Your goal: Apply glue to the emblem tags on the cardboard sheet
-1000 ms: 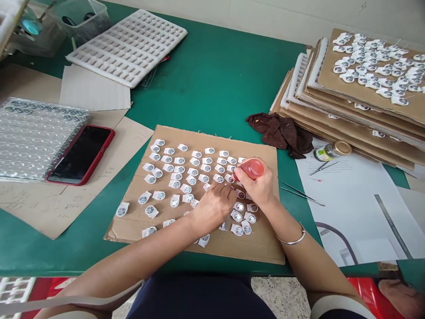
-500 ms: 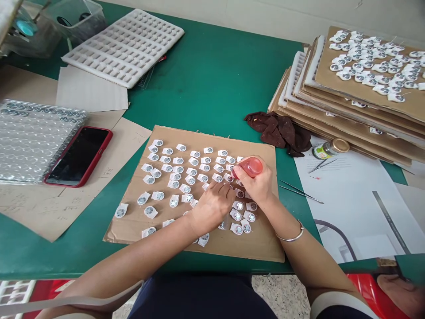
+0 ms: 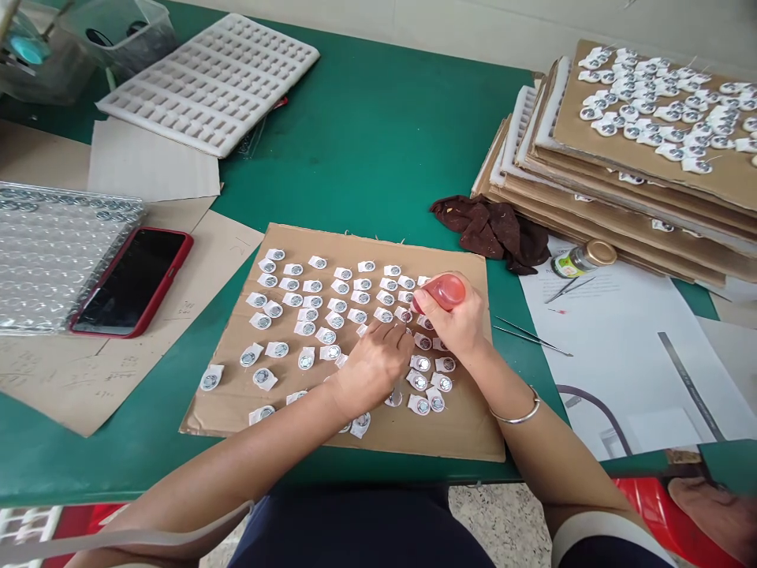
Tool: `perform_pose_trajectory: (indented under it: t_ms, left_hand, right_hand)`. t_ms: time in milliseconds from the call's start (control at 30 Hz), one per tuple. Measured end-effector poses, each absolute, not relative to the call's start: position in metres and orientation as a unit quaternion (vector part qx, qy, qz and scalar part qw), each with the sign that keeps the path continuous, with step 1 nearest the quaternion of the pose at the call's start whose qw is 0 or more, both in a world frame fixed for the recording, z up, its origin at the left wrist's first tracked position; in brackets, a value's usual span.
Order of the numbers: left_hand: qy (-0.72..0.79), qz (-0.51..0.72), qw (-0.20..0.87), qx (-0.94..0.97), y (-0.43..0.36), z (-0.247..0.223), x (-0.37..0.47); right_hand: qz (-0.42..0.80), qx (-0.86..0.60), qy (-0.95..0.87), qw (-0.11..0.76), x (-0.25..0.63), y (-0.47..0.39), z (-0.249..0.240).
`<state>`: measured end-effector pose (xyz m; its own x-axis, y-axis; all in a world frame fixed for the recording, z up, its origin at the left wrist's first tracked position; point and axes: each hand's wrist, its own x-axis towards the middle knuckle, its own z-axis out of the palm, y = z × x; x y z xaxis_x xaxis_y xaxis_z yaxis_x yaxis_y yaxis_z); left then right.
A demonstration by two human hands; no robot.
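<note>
My right hand (image 3: 461,323) is wrapped round a small red squeeze bottle (image 3: 445,293), its bulb tilted over the cardboard sheet (image 3: 348,237). Close beside it, my left hand (image 3: 382,359) is closed with the fingers curled down. A thin, pale piece (image 3: 397,392) sticks out below that hand; its kind cannot be made out. Under and around both hands lie several small white tabs (image 3: 277,349) with round silver-and-dark discs on them. The fingertips of my left hand and the bottle's tip are hidden.
To the right lie tweezers (image 3: 534,338), a small jar (image 3: 591,256), printed paper (image 3: 615,347) and a brown cloth (image 3: 494,230). Cardboard sheets with more tabs are stacked (image 3: 591,150) behind. At left are a red-cased phone (image 3: 135,280), bubble wrap (image 3: 53,260) and a white foam tray (image 3: 213,79).
The whole view has shifted slightly, moving most things a little to the left. Both hands keep nearly the same pose, with the red squeeze bottle still in my right hand.
</note>
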<state>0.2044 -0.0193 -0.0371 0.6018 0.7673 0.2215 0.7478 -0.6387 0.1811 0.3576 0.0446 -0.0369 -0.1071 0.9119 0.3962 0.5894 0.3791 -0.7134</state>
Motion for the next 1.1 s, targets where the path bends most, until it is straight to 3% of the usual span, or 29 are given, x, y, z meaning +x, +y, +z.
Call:
perform_pose_trajectory:
  t_ms: [733, 1100]
  left_hand:
    - [0.424, 0.177, 0.074, 0.885, -0.016, -0.042, 0.201]
    - [0.488, 0.257, 0.313, 0.774, 0.011, -0.031, 0.187]
  right_hand:
    - [0.179, -0.512, -0.74, 0.397, 0.363, 0.044, -0.035]
    - [0.231, -0.534, -0.719, 0.38, 0.367, 0.044, -0.016]
